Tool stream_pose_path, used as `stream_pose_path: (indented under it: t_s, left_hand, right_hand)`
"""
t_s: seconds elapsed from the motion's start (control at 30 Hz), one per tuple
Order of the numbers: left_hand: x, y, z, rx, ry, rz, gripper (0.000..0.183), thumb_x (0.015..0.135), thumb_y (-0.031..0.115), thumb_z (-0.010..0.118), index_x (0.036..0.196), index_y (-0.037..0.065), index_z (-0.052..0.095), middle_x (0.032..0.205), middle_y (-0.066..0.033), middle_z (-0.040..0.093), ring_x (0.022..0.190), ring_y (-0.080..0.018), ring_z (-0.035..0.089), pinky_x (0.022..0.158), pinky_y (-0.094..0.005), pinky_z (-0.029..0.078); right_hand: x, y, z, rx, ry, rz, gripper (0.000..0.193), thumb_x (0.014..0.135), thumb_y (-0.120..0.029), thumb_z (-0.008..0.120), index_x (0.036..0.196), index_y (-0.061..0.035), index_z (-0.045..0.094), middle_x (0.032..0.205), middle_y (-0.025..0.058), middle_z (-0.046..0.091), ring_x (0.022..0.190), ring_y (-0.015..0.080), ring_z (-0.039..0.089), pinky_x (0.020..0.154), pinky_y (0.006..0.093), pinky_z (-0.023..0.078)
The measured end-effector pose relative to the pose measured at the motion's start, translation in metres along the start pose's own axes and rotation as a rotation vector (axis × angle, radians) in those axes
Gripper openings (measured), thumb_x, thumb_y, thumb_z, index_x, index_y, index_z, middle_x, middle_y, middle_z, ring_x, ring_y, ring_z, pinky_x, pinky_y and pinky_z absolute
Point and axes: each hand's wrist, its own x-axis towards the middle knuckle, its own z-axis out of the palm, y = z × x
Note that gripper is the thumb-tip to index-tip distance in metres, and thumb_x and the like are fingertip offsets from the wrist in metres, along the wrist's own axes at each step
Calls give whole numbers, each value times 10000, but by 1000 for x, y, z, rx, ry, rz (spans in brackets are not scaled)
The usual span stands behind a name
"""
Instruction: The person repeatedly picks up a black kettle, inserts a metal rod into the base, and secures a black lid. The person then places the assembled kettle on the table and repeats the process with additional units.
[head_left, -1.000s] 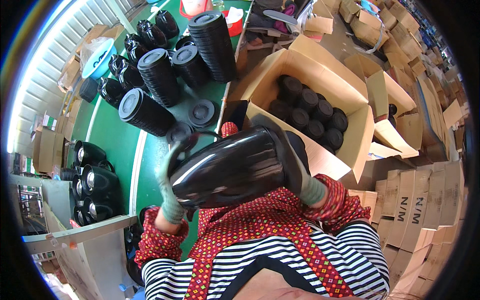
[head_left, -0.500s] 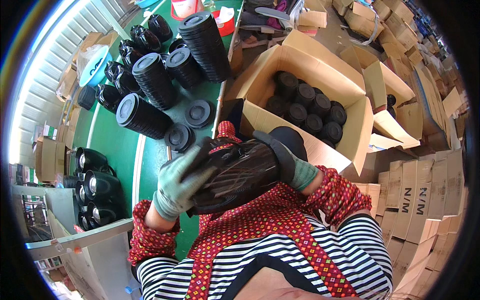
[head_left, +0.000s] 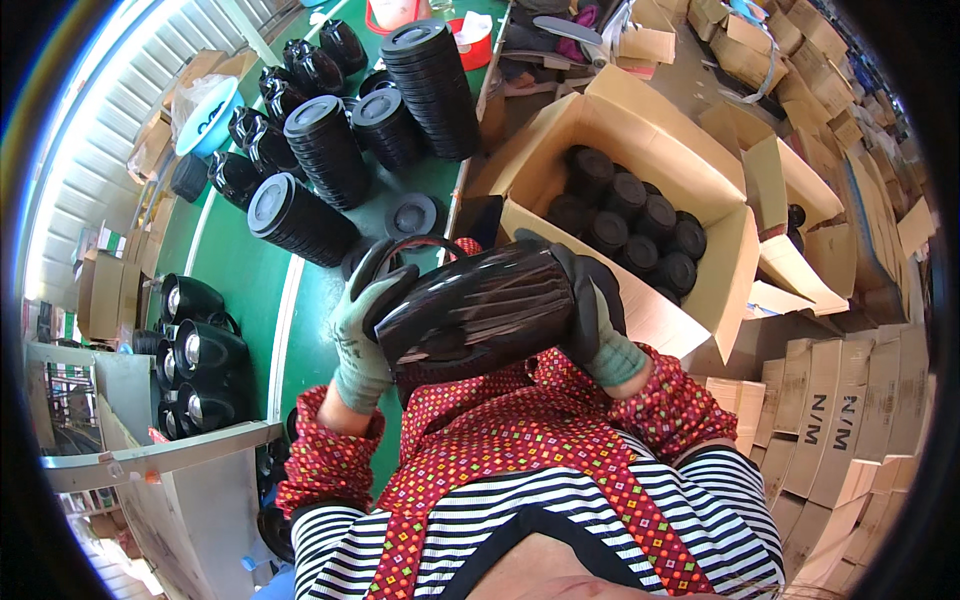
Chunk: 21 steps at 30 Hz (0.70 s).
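Vessel (head_left: 475, 310), glossy black, held between 2 gloved hands (head_left: 362, 330).

A brightly lit, pale ribbed wall (head_left: 98, 150) rises beyond a green worktable (head_left: 250, 285) and grey stand (head_left: 212, 505).

Bright light glares along the left wall (head_left: 105, 150) — edges bend, corners fall black.

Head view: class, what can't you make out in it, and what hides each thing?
All in the head view:
- Underside of the glossy black vessel: turned away from the camera.
- Part of the vessel's right end: covered by the right hand.
- Part of the vessel's left end: covered by the left hand.
- Floor of the open carton: hidden beneath black cylinders.
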Motion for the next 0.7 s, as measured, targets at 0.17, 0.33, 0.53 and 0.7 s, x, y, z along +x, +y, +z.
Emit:
stream_pose_path:
  t_s: [0.17, 0.33, 0.53, 0.7]
  left_hand:
    - [18, 20, -7, 1, -196, 9, 348, 826, 32, 773, 1168, -28, 748, 1470, -267, 578, 1165, -327, 718, 998, -382, 567]
    - [-74, -68, 48, -1038, -260, -536, 600, 933, 72, 758, 1481, 3, 522, 1377, -180, 658, 1206, -277, 682, 1039, -421, 580]
    - [-139, -82, 121, -1658, -100, -870, 486, 1090, 219, 566, 1545, 89, 452, 1506, -132, 563, 1323, -262, 601, 1127, -390, 509]
    - [-93, -66, 96, -2036, -210, -1150, 510, 1082, 237, 574, 1549, 79, 444, 1510, -136, 549, 1351, -245, 570, 1162, -390, 474]
  right_hand:
    - [-3, -3, -1, -73, 134, 340, 566, 1095, -371, 519, 1525, -5, 471, 1447, 119, 612, 1311, 216, 594, 1159, 351, 431]
    - [4, -22, -3, -315, -90, -121, 812, 977, -445, 688, 1596, -17, 382, 1612, 218, 385, 1476, 329, 408, 1218, 444, 327]
    - [3, -64, 8, -662, -547, -588, 1036, 716, -541, 880, 1558, -103, 466, 1627, 290, 290, 1493, 535, 287, 1194, 628, 270]
    - [-5, -58, 8, -702, -316, -607, 699, 853, -436, 779, 1422, -85, 575, 1525, 266, 442, 1438, 476, 401, 1179, 573, 314]
